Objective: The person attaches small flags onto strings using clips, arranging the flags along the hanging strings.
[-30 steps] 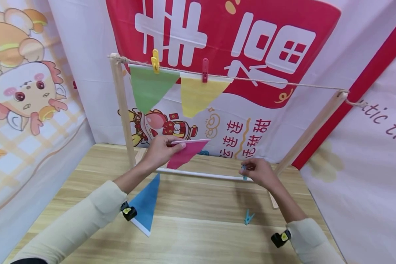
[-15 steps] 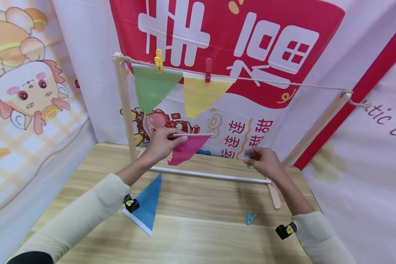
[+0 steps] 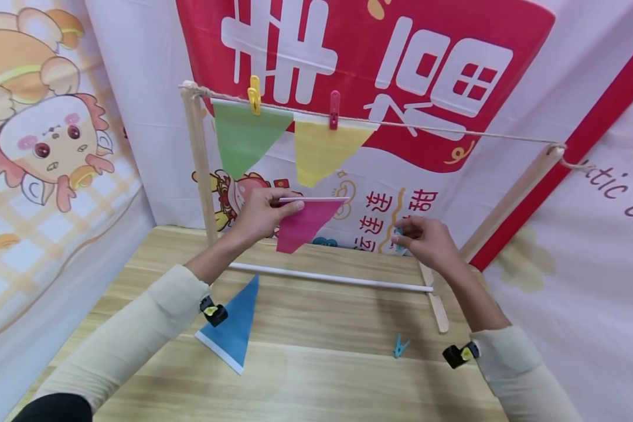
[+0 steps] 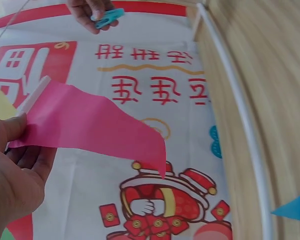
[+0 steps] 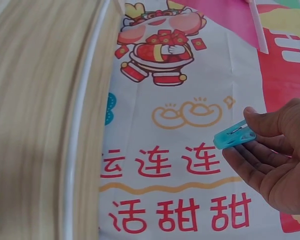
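Observation:
My left hand [image 3: 261, 217] pinches a pink pennant [image 4: 90, 120] by one end of its white top edge; its point hangs down. My right hand [image 3: 427, 243] holds a light blue clothespin [image 5: 235, 135] between thumb and fingers. Both hands are below a string [image 3: 453, 130] tied between two wooden posts. On that string hang a green pennant [image 3: 248, 135] under a yellow clothespin [image 3: 254, 95] and a yellow pennant [image 3: 327, 152] under a red clothespin [image 3: 334, 110]. Flat on the table lies a blue pennant [image 3: 237, 322].
Another blue clothespin [image 3: 400, 347] lies on the wooden table [image 3: 306, 363] at the right. A white rod [image 3: 332, 277] runs low between the left post [image 3: 197, 158] and the right post [image 3: 511, 205]. Printed cloth [image 3: 163, 117] hangs behind and at the sides.
My left hand has raised the pink pennant toward the string, and its top edge is now nearly level. The right hand has risen too, with the clothespin in it.

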A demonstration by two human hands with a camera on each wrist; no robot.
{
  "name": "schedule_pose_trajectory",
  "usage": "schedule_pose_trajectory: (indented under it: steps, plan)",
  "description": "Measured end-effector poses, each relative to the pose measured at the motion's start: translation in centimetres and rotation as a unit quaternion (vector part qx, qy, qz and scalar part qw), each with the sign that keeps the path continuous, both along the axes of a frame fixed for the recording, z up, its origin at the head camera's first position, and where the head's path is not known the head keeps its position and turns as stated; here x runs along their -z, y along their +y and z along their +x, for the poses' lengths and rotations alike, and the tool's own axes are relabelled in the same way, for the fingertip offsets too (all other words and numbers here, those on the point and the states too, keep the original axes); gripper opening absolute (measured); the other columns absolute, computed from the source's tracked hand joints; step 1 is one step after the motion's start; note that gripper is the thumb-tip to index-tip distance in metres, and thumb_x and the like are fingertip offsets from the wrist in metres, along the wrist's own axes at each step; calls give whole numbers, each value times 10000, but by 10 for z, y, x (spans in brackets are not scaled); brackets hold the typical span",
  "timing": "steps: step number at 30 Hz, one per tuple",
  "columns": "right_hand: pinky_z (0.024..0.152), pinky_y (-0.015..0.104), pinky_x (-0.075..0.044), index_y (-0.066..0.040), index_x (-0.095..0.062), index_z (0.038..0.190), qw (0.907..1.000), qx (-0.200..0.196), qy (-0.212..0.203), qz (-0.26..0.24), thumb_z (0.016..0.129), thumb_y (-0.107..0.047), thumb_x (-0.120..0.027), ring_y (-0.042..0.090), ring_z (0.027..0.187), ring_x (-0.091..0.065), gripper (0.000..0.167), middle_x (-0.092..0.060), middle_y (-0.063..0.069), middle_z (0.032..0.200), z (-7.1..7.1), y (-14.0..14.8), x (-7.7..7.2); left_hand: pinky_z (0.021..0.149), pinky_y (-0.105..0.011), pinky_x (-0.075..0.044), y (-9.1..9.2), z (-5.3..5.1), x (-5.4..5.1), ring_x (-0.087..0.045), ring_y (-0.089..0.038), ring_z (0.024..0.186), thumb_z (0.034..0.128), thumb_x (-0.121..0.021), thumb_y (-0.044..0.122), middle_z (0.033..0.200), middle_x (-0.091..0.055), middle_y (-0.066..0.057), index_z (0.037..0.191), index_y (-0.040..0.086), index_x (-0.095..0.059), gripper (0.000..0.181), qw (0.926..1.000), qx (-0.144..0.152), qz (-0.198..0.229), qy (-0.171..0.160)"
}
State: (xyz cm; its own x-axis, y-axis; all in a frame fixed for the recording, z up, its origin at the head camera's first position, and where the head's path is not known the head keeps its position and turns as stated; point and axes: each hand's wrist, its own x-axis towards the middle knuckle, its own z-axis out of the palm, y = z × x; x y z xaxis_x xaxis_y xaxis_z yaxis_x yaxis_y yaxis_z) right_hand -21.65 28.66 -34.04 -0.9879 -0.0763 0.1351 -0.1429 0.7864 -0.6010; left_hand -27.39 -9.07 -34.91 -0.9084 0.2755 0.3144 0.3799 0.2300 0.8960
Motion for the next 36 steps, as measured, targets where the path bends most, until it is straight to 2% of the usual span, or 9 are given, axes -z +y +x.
schedule_pose_trajectory:
  steps: [3,7,15,23,36]
  plan:
    - [792,225,-594,5,-774,1334,10000,-20,70,-19,1053,-228,-824,309,1028,-774,368,-831,215,1183,-1,-1,-4,752,-244,-647,2,-2,-8,-809,-232,924,1076,-803,213,1139,-853,-193,1268,65,-850,247,10000,1,3,35]
    - [760,179,-590,10,-763,1353,9999,-39,92,-90,1059,-212,-816,316,1032,-773,373,-825,211,1196,-3,-1,-10,747,-231,-641,3,-4,-14,-795,-193,906,1078,-801,225,1112,-857,-157,1271,96,-855,239,10000,-10,-51,80]
    - [785,173,-582,-7,-766,1336,9998,-119,174,-11,1067,-230,-809,326,1022,-770,353,-827,196,1162,-4,-6,-25,742,-250,-652,4,-1,-19,-819,-209,921,1072,-811,248,1105,-869,-120,1246,128,-870,220,9997,-8,-184,133]
    - [786,108,-563,-16,-767,1342,9993,-163,331,-25,1065,-220,-811,323,1042,-777,346,-829,205,1195,-5,-8,-37,779,-290,-669,9,1,-25,-825,-247,961,1071,-812,287,1123,-872,-111,1262,131,-864,252,9996,50,-240,169]
    - [778,146,-599,-51,-762,1362,9979,-175,575,-233,1062,-281,-817,362,1018,-782,382,-826,193,1214,-4,-14,-56,799,-250,-656,17,-3,-34,-814,-233,958,1077,-803,259,1145,-866,-149,1278,100,-859,262,9991,263,254,228]
